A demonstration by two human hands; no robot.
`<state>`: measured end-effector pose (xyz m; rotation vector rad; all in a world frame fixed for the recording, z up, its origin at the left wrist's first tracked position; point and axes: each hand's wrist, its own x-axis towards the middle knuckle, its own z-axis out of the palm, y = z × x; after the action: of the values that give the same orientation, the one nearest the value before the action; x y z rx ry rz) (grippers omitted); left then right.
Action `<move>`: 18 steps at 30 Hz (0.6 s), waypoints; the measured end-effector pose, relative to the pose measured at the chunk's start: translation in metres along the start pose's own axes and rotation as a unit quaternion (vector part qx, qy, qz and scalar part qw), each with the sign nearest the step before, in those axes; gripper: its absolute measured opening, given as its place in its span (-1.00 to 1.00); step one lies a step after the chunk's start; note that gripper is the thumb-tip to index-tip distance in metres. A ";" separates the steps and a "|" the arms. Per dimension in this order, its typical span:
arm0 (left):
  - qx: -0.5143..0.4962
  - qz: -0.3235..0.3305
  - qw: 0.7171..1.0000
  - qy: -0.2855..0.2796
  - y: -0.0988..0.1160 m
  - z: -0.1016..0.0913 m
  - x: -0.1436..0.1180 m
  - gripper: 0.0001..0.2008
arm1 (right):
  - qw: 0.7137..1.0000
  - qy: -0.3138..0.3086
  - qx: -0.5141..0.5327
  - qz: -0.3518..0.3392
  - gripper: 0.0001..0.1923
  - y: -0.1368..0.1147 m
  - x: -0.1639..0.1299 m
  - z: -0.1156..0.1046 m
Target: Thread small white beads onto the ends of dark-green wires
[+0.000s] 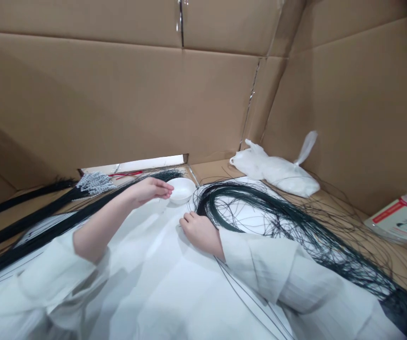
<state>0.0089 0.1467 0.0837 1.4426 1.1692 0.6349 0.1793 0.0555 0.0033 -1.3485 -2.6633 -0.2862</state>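
Note:
My left hand (154, 190) is at the near left rim of a small white bowl (182, 191), its fingertips pressed together in a pinch. Whatever is between those fingertips is too small to make out. Lower and to the right, my right hand (198, 229) is closed just above the white surface (175, 274). A few thin black wires (239, 288) run out from beneath its wrist toward me, and the fingers appear curled around their ends. Behind the right forearm a large looped bundle of dark wires (260, 198) bends across the table.
On the left lie long straight bundles of black wire (47, 212), one with white tips (95, 183), near red strips (127, 174). A knotted white plastic bag (281, 172) and a clear labelled tub (402, 219) are on the right. Cardboard walls (136, 104) enclose the back and sides.

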 end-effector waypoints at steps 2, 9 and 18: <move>0.026 0.018 0.999 0.010 -0.014 0.008 -0.014 -0.84 | 1.000 0.001 -0.004 0.002 -0.86 0.000 0.000 0.000; 0.166 0.115 0.971 0.124 -0.072 0.046 -0.031 -0.86 | 1.000 0.018 -0.018 -0.013 -0.88 0.001 -0.001 0.004; 0.393 0.236 0.884 0.089 -0.096 0.054 -0.037 -0.75 | 0.999 0.010 -0.025 -0.018 -0.84 0.003 0.000 0.006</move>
<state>0.0135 0.0802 -0.0118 2.4553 1.2933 0.6597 0.1819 0.0588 -0.0025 -1.3050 -2.6834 -0.3702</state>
